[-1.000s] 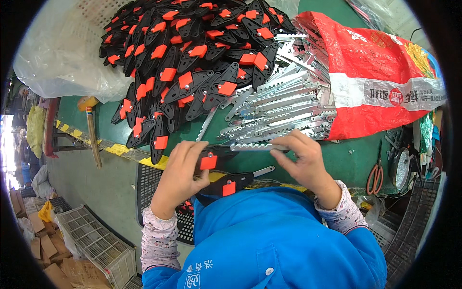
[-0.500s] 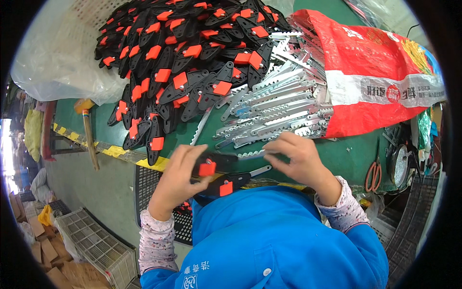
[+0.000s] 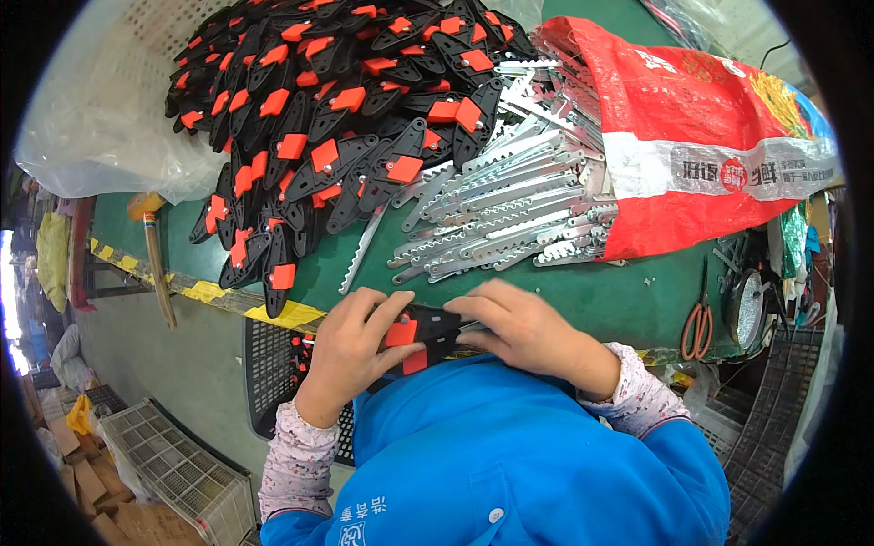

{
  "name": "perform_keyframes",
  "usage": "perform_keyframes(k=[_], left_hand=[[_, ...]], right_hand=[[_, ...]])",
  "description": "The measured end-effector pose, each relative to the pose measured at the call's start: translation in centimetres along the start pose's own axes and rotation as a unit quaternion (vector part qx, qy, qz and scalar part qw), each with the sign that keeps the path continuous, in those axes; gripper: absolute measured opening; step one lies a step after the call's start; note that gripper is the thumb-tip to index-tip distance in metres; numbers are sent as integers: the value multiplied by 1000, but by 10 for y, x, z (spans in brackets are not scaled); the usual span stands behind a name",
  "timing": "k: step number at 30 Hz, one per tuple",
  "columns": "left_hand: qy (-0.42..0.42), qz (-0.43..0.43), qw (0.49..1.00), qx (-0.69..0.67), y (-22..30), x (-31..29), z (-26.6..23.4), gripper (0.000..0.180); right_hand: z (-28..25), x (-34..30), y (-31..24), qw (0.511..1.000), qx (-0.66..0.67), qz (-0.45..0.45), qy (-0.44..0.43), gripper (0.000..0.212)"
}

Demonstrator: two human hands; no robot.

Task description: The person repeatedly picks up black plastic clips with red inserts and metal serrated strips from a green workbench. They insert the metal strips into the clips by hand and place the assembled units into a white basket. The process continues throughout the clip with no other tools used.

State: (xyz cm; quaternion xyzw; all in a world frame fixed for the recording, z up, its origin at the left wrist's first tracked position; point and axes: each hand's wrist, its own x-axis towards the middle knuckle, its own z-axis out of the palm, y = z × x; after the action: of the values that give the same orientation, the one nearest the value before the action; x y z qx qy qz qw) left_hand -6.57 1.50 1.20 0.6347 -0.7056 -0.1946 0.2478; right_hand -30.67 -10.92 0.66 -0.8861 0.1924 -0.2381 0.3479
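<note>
Just over the table's near edge, my left hand grips a black plastic holder with a red tab. My right hand closes on the holder's right end, where a toothed metal strip is mostly hidden by the fingers and the black body. Close below lies a second black holder, its red tab partly covered by my left fingers. Beyond my hands, a heap of similar black holders fills the far left. Beside it spreads a pile of silver toothed strips. One loose strip lies apart, nearer my left hand.
A red and white sack lies at the right, its mouth toward the strips. A hammer hangs over the left edge. Red-handled scissors and a round tin sit at the right. Below the table stands a black crate.
My right hand has moved left and met the holder in my left hand. The toothed strip, seen between the hands before, is now mostly out of sight. The view has shifted slightly.
</note>
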Motion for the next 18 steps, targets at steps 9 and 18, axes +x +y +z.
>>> perform_keyframes(k=[9,18], left_hand=[[84,-21,996,32,-18,-23,-11,53],[220,-295,921,125,-55,-21,-39,68]], right_hand=[[-35,16,37,945,-322,-50,29,23],[-11,38,13,986,-44,-126,96,28]])
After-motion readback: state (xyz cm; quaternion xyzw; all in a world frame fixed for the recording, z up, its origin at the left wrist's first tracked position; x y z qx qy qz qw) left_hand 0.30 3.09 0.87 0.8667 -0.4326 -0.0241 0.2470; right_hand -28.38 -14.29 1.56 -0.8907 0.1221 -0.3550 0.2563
